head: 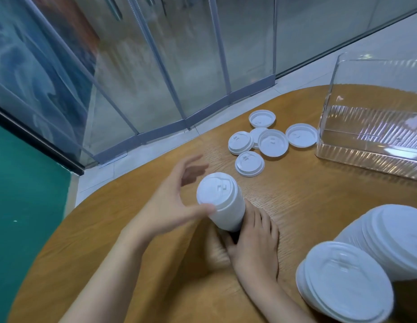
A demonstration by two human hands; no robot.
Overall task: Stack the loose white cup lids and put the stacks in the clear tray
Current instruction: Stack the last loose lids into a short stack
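white stack of lids [222, 202] at centre of wooden table [307, 206], tilted, top toward 11 o'clock. right hand [254, 241] grasps its lower end, fingers curled round it. left hand [172, 201] at 9 o'clock of stack, thumb touching upper rim, fingers spread loose, blurred. six loose lids [271, 142] at 1 o'clock, clear tray [366, 157] just beside them at 3 o'clock. two more stacks [366, 264] lie at 4 o'clock.
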